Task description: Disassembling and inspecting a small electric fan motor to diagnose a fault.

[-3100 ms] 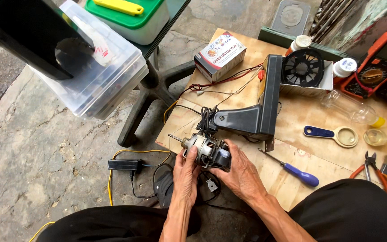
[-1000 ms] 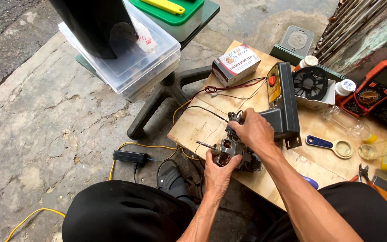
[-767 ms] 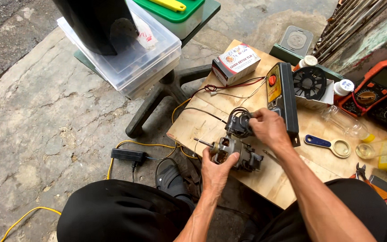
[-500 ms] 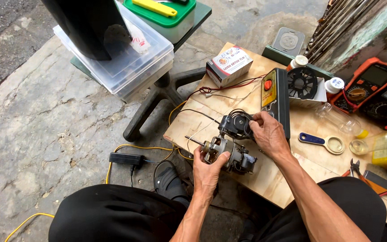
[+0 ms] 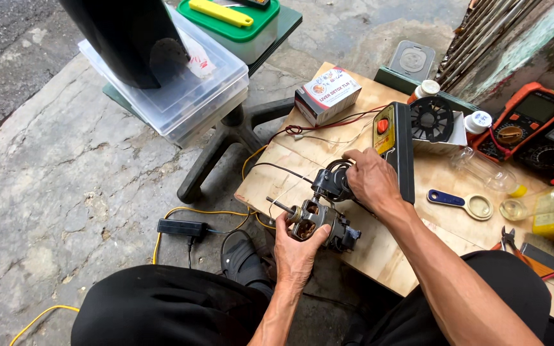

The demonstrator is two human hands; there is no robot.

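At centre frame, over the plywood board (image 5: 328,160), we are gripping a small electric motor (image 5: 318,221) in our left hand (image 5: 296,247), while our right hand (image 5: 370,179) is clasping its black end housing (image 5: 329,184).

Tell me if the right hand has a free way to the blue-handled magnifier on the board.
Probably yes. The right hand rests on the black motor cover, and the magnifier lies flat on the board to its right. Only the upright black panel stands near the way; the hand would pass its near end.
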